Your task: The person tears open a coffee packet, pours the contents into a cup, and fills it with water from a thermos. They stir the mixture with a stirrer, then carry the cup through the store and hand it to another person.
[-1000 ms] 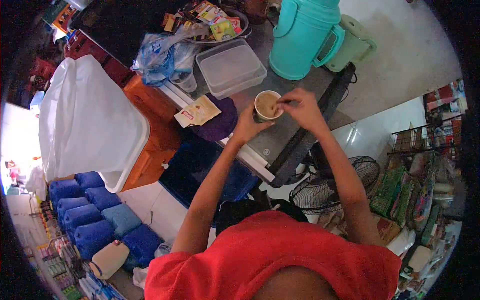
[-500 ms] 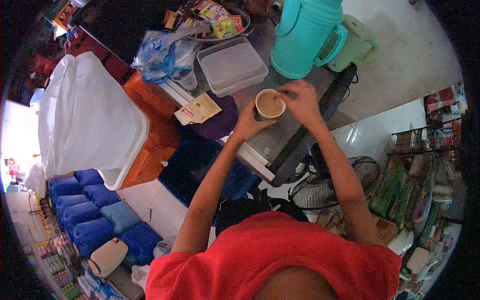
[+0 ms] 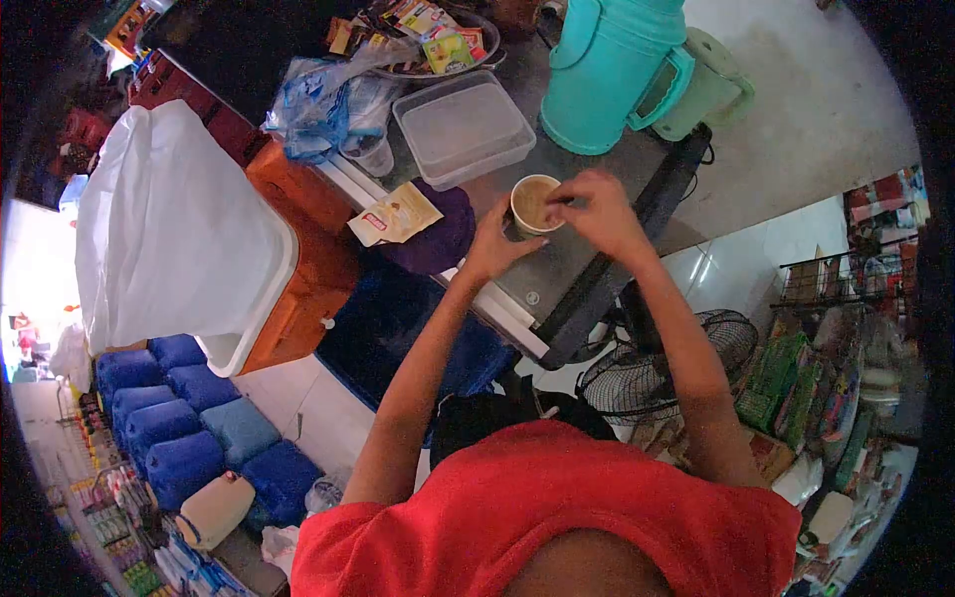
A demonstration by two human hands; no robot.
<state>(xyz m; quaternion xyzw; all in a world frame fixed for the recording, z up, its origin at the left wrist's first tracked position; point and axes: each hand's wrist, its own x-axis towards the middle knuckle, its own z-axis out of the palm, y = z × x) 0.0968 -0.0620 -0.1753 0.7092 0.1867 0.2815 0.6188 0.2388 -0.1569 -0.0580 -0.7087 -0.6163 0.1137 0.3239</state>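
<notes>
A paper cup [image 3: 529, 203] of light brown drink stands on the dark tabletop. My left hand [image 3: 493, 247] is wrapped round its near left side, thumb along the front. Over the right part of the cup's mouth, the fingers of my right hand [image 3: 603, 215] are pinched together and hide some of the drink. Whatever they hold is too small or covered to make out. An opened cream sachet [image 3: 396, 215] with a red label lies left of my left hand, partly on a dark purple round mat [image 3: 438, 244].
Behind the cup are a clear plastic container [image 3: 465, 129] and a turquoise jug [image 3: 607, 80] with a handle. A tray of sachets [image 3: 453, 50] and blue plastic bags [image 3: 323, 109] sit further back. A black fan [image 3: 667, 368] stands below the table's right edge.
My right hand has shifted left and a little down, from the cup's right rim to over its mouth. My left hand keeps its hold on the cup.
</notes>
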